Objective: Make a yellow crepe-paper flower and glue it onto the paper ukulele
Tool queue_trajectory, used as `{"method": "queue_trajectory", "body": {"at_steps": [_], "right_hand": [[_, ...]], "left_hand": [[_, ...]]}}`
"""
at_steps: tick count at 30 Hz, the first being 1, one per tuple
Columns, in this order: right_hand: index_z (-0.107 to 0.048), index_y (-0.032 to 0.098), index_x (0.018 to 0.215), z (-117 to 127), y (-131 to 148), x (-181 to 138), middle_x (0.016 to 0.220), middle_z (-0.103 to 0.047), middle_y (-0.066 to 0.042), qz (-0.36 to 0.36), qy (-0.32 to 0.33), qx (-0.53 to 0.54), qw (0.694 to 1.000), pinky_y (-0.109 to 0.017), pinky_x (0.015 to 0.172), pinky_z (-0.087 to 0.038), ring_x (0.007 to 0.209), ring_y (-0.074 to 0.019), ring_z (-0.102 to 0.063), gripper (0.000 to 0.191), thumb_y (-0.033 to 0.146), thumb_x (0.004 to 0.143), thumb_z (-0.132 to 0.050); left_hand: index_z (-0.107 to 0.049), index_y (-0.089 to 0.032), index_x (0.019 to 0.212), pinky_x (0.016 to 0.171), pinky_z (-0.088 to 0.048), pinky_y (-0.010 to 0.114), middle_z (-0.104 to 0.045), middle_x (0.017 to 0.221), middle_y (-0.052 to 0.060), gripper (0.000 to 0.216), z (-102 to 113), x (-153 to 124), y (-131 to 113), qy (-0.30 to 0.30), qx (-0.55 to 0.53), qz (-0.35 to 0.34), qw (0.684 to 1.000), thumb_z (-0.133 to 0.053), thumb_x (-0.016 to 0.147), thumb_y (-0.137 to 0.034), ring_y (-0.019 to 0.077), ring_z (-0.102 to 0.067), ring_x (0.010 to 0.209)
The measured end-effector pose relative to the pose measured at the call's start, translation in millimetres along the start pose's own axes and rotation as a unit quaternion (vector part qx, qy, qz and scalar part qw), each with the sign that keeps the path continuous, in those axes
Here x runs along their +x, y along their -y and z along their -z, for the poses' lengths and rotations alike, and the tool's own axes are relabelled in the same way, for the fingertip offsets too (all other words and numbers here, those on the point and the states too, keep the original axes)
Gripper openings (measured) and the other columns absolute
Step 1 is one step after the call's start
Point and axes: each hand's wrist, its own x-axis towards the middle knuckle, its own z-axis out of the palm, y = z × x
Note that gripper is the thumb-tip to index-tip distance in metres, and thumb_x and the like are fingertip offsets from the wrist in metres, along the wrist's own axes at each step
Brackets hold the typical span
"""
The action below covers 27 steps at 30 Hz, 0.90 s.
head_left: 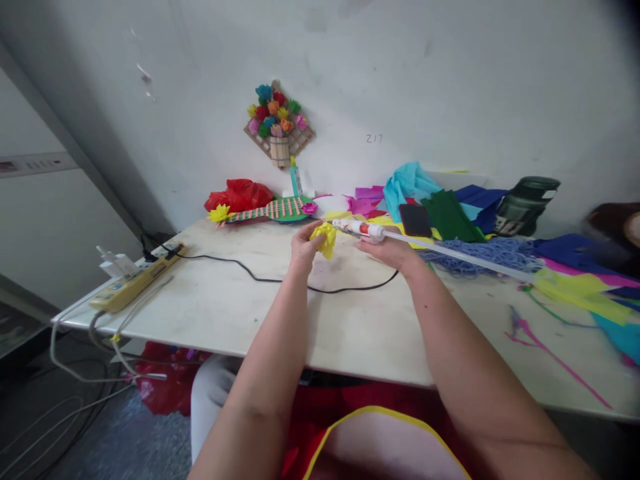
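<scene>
- Red cloth [320, 413] with a yellow edge lay closest to the camera, below the bench [225, 313] edge, and both bare forearms reached over it.
- Left hand [304, 247] was above the middle of the bench; its fingers [314, 241] were pinched on a crumpled yellow paper [326, 239], which was lifted off the surface.
- Right hand [389, 252] was just beside it, with fingers closed around a white tube [361, 229] that had a red mark.
- One end of the tube pointed at the yellow paper and was very close to it; I could not tell if they touched.
- From the tube, a long pale rod [460, 257] ran to the right over a blue net [480, 252].
- Black cable [260, 279] lay on the bench under the hands and led left to a power strip [135, 283] at the corner.
- Behind the hands lay a phone [415, 219], a green sheet [450, 215] and many other coloured papers.
- Near the wall were a red bag [240, 195] and a striped craft piece [275, 209].
- Paper flowers [277, 120] hung on the wall.
</scene>
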Motion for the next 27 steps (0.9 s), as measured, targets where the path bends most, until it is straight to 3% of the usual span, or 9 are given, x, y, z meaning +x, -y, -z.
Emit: {"method": "queue_trajectory", "body": {"at_steps": [9, 27], "right_hand": [[-0.064, 0.019, 0.072, -3.3, -5.7, 2.6, 0.071, -0.065, -0.003, -0.011, 0.001, 0.037, 0.999, -0.029, 0.060, -0.042, 0.067, -0.0189, -0.057, 0.024, 0.042, 0.064, -0.064], [-0.066, 0.019, 0.078, -4.2, -3.8, 3.5, 0.077, -0.067, -0.004, -0.014, 0.018, 0.035, 0.999, -0.030, 0.067, -0.044, 0.074, -0.0202, -0.059, 0.023, 0.038, 0.065, -0.063]], "left_hand": [[-0.068, -0.018, 0.102, 0.057, -0.046, 0.024, -0.069, 0.088, 0.005, 0.051, 1.1, 1.6, 3.1, -0.002, -0.002, 0.008, 1.000, -0.072, 0.051, -0.024, 0.0154, -0.061, 0.067], [-0.067, -0.017, 0.103, 0.057, -0.046, 0.024, -0.069, 0.088, 0.005, 0.052, -0.7, -0.3, 2.4, -0.002, 0.006, 0.009, 1.000, -0.072, 0.052, -0.024, 0.0160, -0.062, 0.068]]}}
